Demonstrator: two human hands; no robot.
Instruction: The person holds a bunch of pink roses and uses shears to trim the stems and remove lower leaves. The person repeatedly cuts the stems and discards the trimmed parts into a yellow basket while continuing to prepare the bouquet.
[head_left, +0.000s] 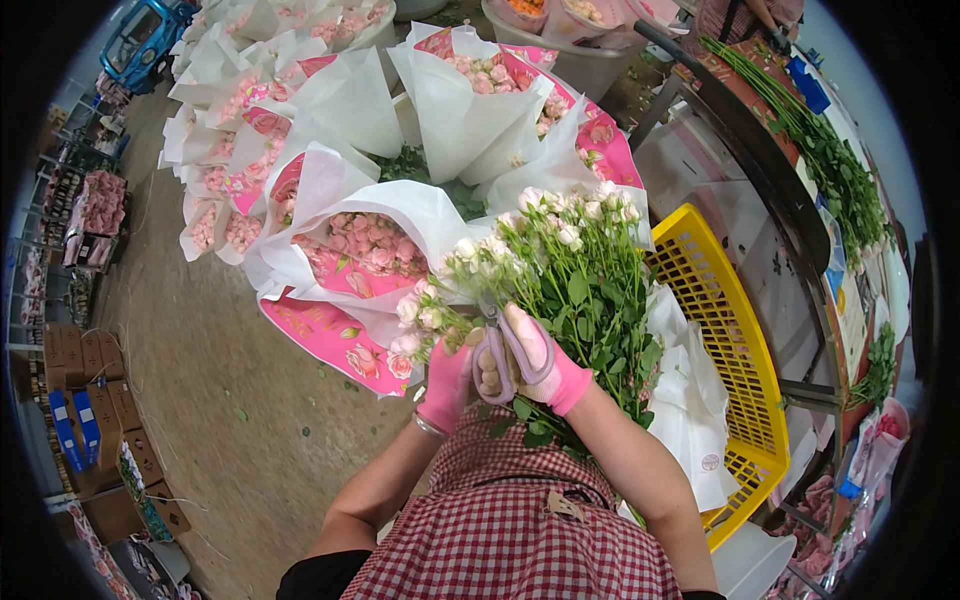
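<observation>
My left hand (448, 382), in a pink and white glove, is closed round the stems of a few pale pink spray roses (415, 319), whose blooms point up and left. My right hand (536, 360), gloved alike, holds scissors (491, 352) with mauve handle loops; their blades point away from me, over the flowers. Against my right forearm lies a big bunch of pale spray roses (592, 300) with long leafy stems. Just beyond my hands stands a bouquet of pink roses (375, 244) in white and pink printed paper.
More wrapped rose bouquets (484, 112) crowd ahead. A yellow plastic crate (720, 360) with white paper is at the right, beside a metal-framed table (832, 315) bearing green stems (825, 150). Cardboard boxes (112, 420) stand far left. Another person (731, 22) is at the top right.
</observation>
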